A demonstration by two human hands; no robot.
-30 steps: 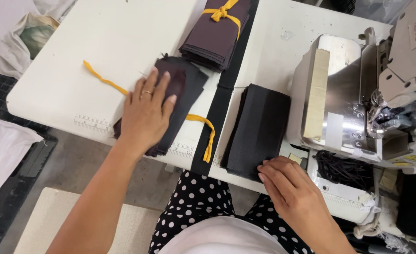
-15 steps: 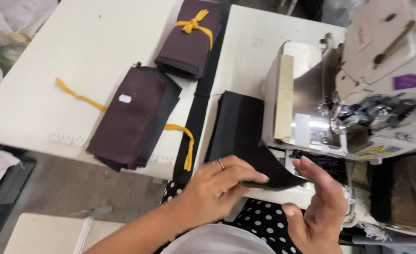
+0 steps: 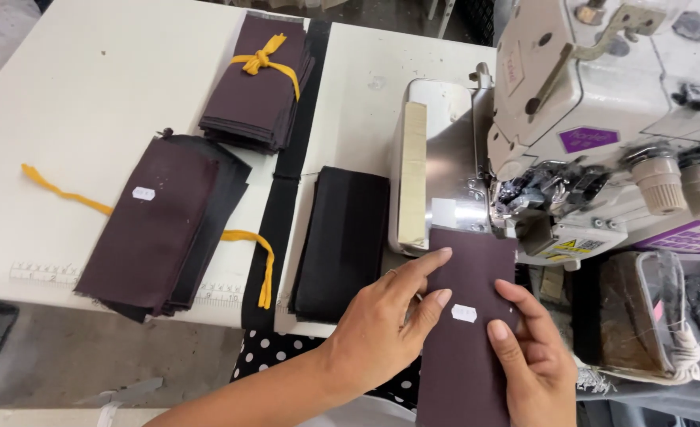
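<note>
- My left hand lies flat on the dark maroon fabric piece at the lower centre of the frame, fingers spread along its left edge; my right hand pinches its right edge, thumb on top.
- The piece's far end touches the foot of the sewing machine at the right; a small white tag sits between my hands.
- Lower right, just beside the machine, I see a clear bin with dark scraps inside.
- Left of my hands lies one black fabric stack, near the white table edge.
- Further left is one loose maroon stack over an untied yellow cord.
- Upper centre, I count one tied maroon bundle.
- Open room shows only in the upper left.
</note>
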